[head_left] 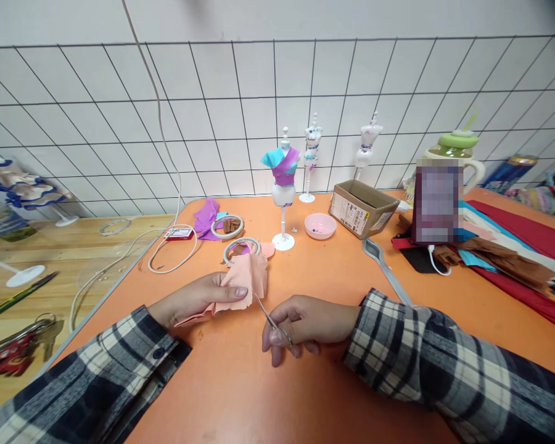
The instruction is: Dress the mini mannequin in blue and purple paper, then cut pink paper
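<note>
My left hand (pixel 213 295) is closed on a piece of peach crepe paper (pixel 254 274), thumb on top and fingers hidden beneath it. Small scissors (pixel 272 319) are in my right hand (pixel 300 324), its fingers curled round the handles. Their tips touch or nearly touch the paper's right edge; I cannot tell whether a blade is in it. Just behind the paper lies a roll of tape (pixel 255 242) with purple and brown scraps inside. Farther back, a small mannequin (pixel 284 194) on a white stand wears turquoise and purple strips across its chest.
A pink bowl (pixel 320 232) and a cardboard box (pixel 363 209) stand behind my right hand. Purple paper (pixel 206 217) and a second tape roll (pixel 216 235) lie back left. A phone (pixel 437 203) stands at right by crepe strips (pixel 504 262). A white cable (pixel 160 117) hangs at left.
</note>
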The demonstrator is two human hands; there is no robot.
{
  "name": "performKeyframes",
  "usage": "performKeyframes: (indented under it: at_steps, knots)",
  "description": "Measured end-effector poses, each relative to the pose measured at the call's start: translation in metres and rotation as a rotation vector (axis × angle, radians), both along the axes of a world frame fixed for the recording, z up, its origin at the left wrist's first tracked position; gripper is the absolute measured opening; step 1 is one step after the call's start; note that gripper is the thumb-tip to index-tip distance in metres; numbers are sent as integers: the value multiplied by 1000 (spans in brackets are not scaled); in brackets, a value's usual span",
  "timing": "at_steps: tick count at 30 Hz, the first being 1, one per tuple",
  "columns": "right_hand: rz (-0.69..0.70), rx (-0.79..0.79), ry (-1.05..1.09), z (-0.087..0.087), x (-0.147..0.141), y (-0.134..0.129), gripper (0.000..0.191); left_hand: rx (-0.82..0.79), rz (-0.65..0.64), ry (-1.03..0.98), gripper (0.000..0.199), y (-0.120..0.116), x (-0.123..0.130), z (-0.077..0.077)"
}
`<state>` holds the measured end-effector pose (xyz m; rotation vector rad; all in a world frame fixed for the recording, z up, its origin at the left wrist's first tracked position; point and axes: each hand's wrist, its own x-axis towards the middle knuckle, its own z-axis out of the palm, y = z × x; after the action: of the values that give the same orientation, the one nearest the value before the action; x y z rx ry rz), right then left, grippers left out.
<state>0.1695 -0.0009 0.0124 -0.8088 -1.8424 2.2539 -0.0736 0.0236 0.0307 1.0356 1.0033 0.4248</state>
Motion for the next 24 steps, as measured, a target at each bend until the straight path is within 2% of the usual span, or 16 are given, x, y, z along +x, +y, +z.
performKeyframes:
  at_steps: [6,14,21,24]
  knots:
    - [3,21,42,-4,1,1,53,-37,-23,-60,36,-8,8,2]
    - [-68,19,79,-3,0,1,56,29,-62,-114,28,-6,10,-5]
    - [-114,14,110,-5,2,2,50,63,27,-66,34,-8,13,2]
    - [-79,13,161,-6,3,5,46,131,33,-24,35,-7,13,3]
